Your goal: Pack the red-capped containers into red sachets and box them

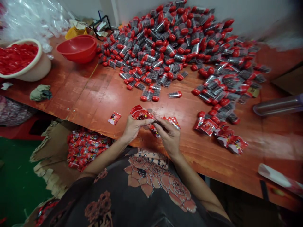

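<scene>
At the front of the table my left hand (133,129) is closed on a bunch of red printed packets (140,112). Its thumb points toward my right hand (169,136), whose fingers are pinched together against the same bunch. Whatever small dark piece lies between the two sets of fingertips is too hidden to name. More red packets (174,121) lie on the table just behind my right hand. One flat red packet (114,118) rests by itself left of my hands.
A large heap of red-capped clear tubes (163,44) covers the back of the orange-brown table (80,94). Filled packets (233,142) lie at right. A red bowl (77,49) and white tub (39,64) stand left. Below, a torn cardboard box (52,151) holds packets.
</scene>
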`<state>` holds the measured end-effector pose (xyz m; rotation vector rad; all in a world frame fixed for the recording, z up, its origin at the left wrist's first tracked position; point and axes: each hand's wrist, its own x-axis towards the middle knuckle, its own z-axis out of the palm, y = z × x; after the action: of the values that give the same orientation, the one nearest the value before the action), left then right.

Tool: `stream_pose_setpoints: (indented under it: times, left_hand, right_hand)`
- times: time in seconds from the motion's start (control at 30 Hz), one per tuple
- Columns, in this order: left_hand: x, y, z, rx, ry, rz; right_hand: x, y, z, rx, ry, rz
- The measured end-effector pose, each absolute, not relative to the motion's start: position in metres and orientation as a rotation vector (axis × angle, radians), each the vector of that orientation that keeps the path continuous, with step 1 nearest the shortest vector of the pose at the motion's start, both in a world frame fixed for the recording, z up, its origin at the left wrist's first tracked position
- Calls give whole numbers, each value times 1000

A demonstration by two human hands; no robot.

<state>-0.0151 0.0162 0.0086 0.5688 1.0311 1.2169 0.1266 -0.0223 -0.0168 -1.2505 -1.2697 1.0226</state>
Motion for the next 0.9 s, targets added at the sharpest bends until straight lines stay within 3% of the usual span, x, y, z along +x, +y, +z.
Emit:
stream_pose_setpoints:
  times: [0.4,0.77,0.9]
  left_hand:
    - [6,1,-3,496,1074,1320]
    - [-13,9,-14,396,964,1088]
    - [-14,8,-16,392,971,1150]
  right_hand:
    - [97,-34,-35,-1312,-786,1097]
    - [120,-24,-35,-1233,-1110,1322]
    - [122,-25,-35,-1266,-1186,1081]
